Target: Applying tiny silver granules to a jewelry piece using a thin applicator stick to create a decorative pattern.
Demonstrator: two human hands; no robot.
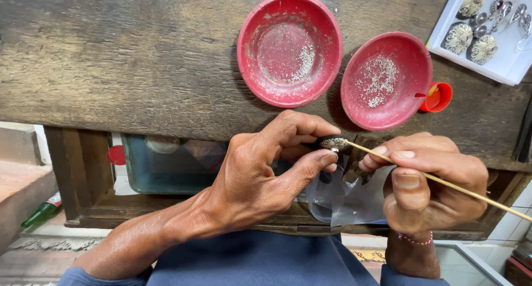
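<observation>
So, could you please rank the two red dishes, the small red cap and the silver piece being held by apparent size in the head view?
1. Left red round dish and right red round dish: alike, unranked.
2. Small red plastic cap.
3. Small silver ornament pinched in the left hand; partly hidden, nearer the camera, so unsure.

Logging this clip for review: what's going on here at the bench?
A person sits at a worn wooden bench. The left hand pinches a small ornate metal piece, while the right hand touches a thin wooden stick to it. Two red dishes holding tiny pale granules sit just beyond.
</observation>
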